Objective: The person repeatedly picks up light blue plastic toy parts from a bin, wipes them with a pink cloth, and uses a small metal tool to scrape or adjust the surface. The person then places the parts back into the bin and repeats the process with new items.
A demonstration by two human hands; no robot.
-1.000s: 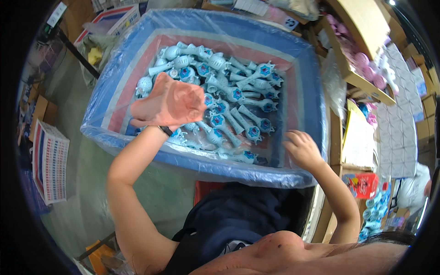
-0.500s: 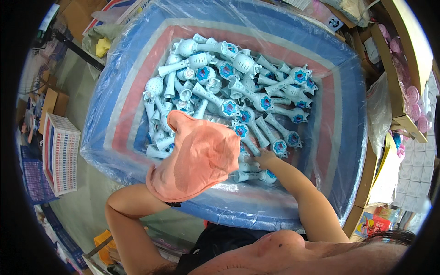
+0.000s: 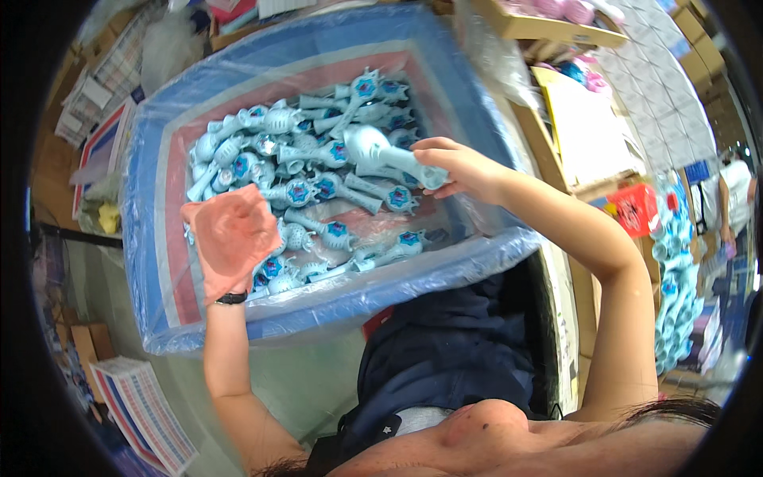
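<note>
A large box lined with clear plastic holds several light blue toy wands with star-shaped heads. My right hand is shut on one light blue wand and holds it above the pile, near the box's right wall. My left hand wears a salmon-pink glove and hovers over the left part of the pile with fingers spread and nothing in it. A dark band sits at the wrist.
Cardboard boxes and a shelf with pink items stand at the right. A red crate and more blue toys lie at the far right. Printed sheets are at the lower left. Another person stands far right.
My right hand came up out of the pile with one wand in its grip. My gloved left hand shifted left and opened wide. The view swung so the box sits higher and further left.
</note>
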